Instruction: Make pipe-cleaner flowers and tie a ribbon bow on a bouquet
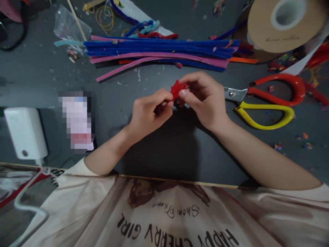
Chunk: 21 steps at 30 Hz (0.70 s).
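Note:
Between my hands, above the dark table, is a small red fuzzy piece with a pointed, folded outline, which looks like bent pipe cleaner. My left hand pinches its lower left side with thumb and forefinger. On its right side, the thumb and fingers of my right hand grip it too. Part of the red piece is hidden behind my fingertips. Just right of my right hand lie scissors with one red and one yellow handle, their blades hidden by the hand.
Beyond my hands lies a bundle of blue and pink pipe cleaners. A ribbon spool stands at the far right. On the left are a phone with a blurred screen and a white power bank with a cable. Coloured scraps dot the right side.

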Tool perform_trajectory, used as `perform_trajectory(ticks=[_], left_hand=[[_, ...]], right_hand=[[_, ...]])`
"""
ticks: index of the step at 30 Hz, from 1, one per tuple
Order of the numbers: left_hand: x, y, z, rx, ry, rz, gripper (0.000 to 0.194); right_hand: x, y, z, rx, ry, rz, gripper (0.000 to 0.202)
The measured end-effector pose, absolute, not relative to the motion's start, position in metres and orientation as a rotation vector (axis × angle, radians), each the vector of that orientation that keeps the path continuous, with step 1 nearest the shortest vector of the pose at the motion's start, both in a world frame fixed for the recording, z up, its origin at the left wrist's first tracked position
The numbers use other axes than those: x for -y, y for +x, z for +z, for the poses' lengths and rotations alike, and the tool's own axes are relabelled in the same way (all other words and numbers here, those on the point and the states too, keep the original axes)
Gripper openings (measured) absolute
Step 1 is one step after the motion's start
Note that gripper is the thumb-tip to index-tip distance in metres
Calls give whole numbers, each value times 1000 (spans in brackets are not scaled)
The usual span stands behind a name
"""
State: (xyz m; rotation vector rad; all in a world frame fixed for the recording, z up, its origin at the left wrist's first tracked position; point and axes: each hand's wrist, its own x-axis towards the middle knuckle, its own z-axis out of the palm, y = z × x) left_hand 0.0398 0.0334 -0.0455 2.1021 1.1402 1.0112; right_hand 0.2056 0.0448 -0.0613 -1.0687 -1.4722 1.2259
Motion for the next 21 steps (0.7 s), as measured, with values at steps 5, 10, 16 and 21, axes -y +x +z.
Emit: perform_trajectory(ticks=[5,10,16,21], left_hand=[[-33,41,-45,-1201,2028,1005,10],[-33,40,-47,-1229,1967,1035,2],[-33,39,-48,-1265,2007,1056,6],[-31,38,-49,-1302,2079,1054,8]], right_hand=[[-43,205,-58,1483,-1066,1239,19],[-42,205,-57,1486,-1072,1198,12],[-43,205,-59,1500,-1101,1199,15],[-44,205,-58,1508,-1112,1251,19]])
